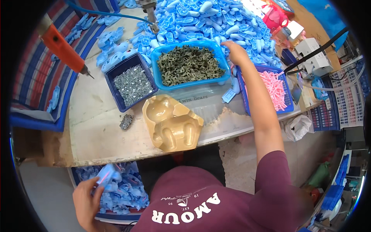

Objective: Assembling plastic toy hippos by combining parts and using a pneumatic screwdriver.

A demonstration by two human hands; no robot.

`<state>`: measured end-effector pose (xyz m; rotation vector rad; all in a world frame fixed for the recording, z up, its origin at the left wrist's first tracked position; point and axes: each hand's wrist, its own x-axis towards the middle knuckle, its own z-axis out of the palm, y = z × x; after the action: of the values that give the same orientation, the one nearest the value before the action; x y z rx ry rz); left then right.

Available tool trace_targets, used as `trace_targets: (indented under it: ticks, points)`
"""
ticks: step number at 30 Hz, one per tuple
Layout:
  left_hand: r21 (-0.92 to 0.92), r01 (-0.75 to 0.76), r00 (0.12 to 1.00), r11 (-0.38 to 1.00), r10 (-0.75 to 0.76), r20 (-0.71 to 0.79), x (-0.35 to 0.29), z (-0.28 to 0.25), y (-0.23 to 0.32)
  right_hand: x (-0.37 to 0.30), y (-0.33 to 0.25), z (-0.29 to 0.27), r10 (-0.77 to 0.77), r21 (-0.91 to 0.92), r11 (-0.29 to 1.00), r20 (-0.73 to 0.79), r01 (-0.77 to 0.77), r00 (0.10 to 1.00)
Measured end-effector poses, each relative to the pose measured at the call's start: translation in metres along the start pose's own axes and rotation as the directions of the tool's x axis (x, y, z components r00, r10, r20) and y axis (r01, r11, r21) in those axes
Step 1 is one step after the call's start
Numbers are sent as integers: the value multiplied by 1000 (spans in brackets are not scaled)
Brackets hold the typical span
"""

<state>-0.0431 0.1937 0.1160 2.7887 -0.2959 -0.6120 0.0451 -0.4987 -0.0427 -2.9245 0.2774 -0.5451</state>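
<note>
L hand (85,201) near left, below table, grasping a blue shell (106,176) over bin (116,217); R hand (235,52) far right at shell pile (216,19), grip can't tell. Shells prob. light, stiff, slick; pinch by edges.

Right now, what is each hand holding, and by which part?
The left hand grips an assembled blue plastic part by its lower end, above the bin of blue parts. The right hand reaches into the blue pile; whether it grips anything cannot be told.
</note>
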Motion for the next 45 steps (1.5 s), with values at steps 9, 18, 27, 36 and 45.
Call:
trace_targets:
  ticks: [9, 18, 27, 36, 45]
  points:
    - [6, -507, 858, 862, 505, -88, 37, 27, 40, 1, -51, -66, 220, -41, 971, -241, -236, 945]
    - [-7, -941, 310, 340, 851, -424, 117, 129, 190, -82, -203, -95, -407, 679, 601, 713, -421, 570]
    - [151, -925, 256, 348, 866, -430, 109, 151, 168, 50, -92, -9, -32, 50, 998, -103, 37, 994]
    - [59, -907, 372, 416, 861, -347, 104, 182, 167, 94, -76, 17, -171, -270, 953, -97, 140, 980]
    - [105, -906, 353, 410, 869, -347, 107, 200, 163, -43, -185, -73, -189, 590, 805, 348, -57, 918]
